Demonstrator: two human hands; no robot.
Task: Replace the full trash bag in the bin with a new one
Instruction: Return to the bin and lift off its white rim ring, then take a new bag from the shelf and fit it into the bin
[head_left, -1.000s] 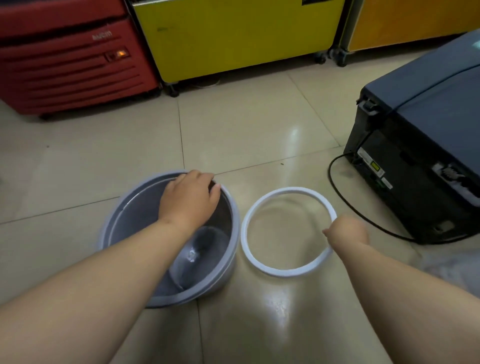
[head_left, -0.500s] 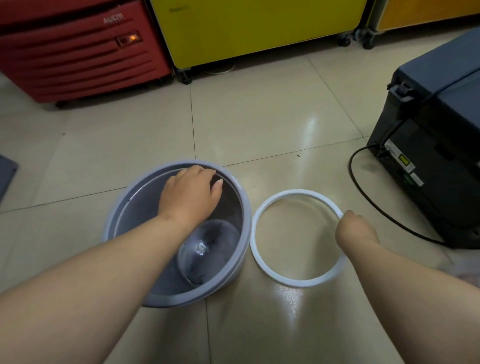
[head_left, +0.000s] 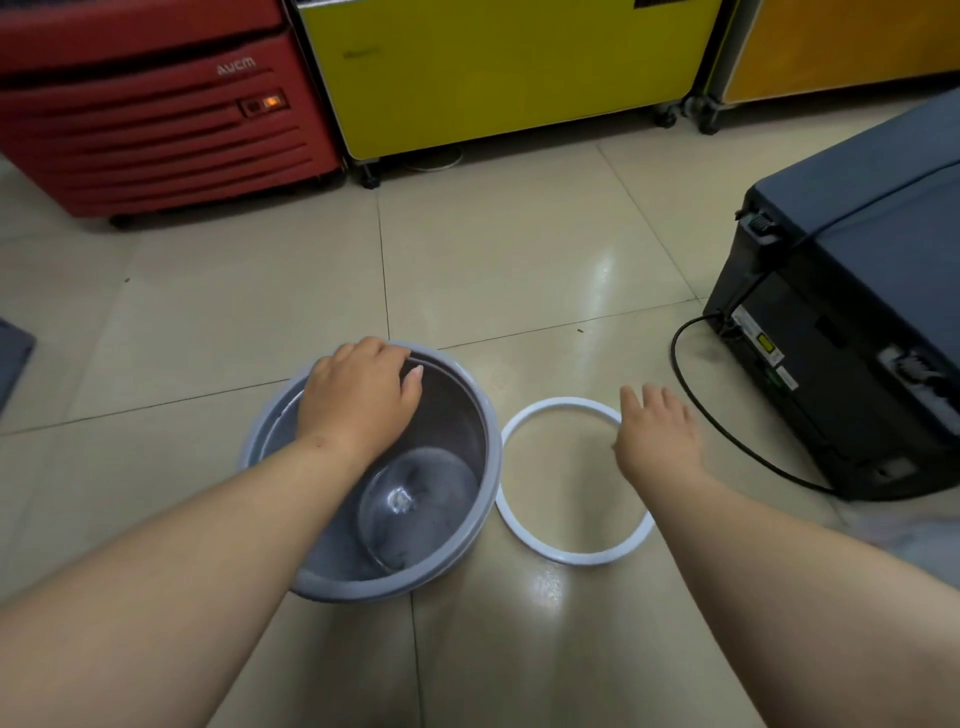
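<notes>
A round grey bin (head_left: 447, 577) stands on the tiled floor, and its glossy bottom shows bare. My left hand (head_left: 358, 400) lies over the bin's far rim, fingers curled down over the edge and thumb on the inner side. To the right of the bin a white plastic ring (head_left: 566, 557) lies flat on the floor, touching or almost touching the bin. My right hand (head_left: 657, 436) hovers over the ring's right side with fingers straight and spread, holding nothing.
A dark printer (head_left: 857, 312) sits on the floor at the right, its black cable (head_left: 727, 434) looping close to the ring. A red appliance (head_left: 156, 119), a yellow cabinet (head_left: 493, 78) and an orange cabinet (head_left: 841, 47) line the far side. Something pale and blurred (head_left: 919, 535) lies at the right edge.
My right hand has let go of the white ring and opened its fingers above it. My left hand stays on the bin's rim. The view has shifted slightly.
</notes>
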